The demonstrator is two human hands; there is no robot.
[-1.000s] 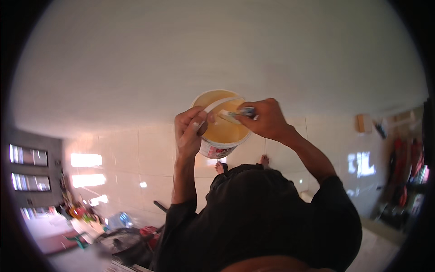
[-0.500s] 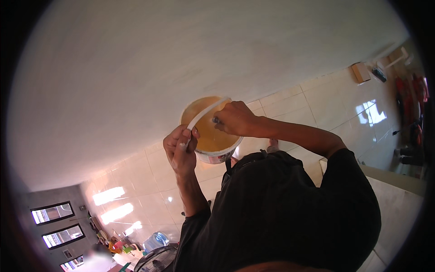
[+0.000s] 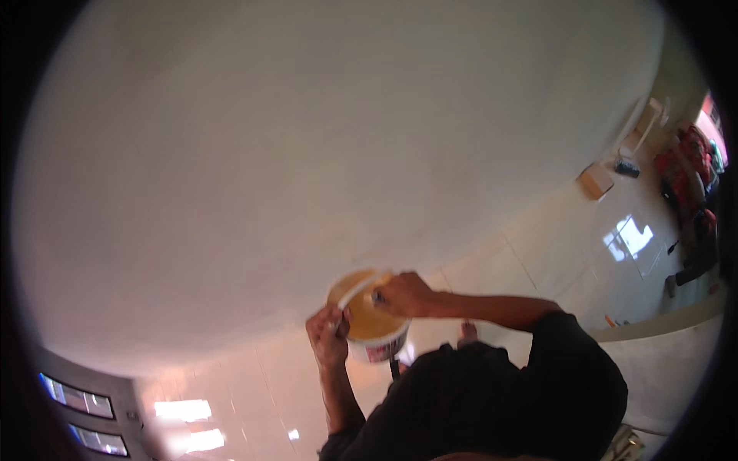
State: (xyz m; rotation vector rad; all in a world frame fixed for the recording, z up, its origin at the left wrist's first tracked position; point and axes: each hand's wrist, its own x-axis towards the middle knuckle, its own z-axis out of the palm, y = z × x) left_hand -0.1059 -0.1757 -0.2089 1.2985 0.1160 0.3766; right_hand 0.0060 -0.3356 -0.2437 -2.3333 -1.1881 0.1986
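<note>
A white bucket with a yellowish inside hangs or stands in front of me, close to the wall. Across its mouth arches a pale band that looks like its handle. My left hand is closed round the near left end of this band, at the rim. Over the right side of the bucket, my right hand is closed, with a small dark, shiny end of something showing at its fingers. The rest of that thing is hidden, and blur softens both hands.
A broad pale wall fills the far side. Glossy light tiles cover the floor. Farther right are a cardboard box, a dark object, and red items by what seems a person's leg. Windows are at lower left.
My view has tilted up, so the bucket and both hands sit lower in the picture and more wall shows. Both hands keep much the same place on the bucket.
</note>
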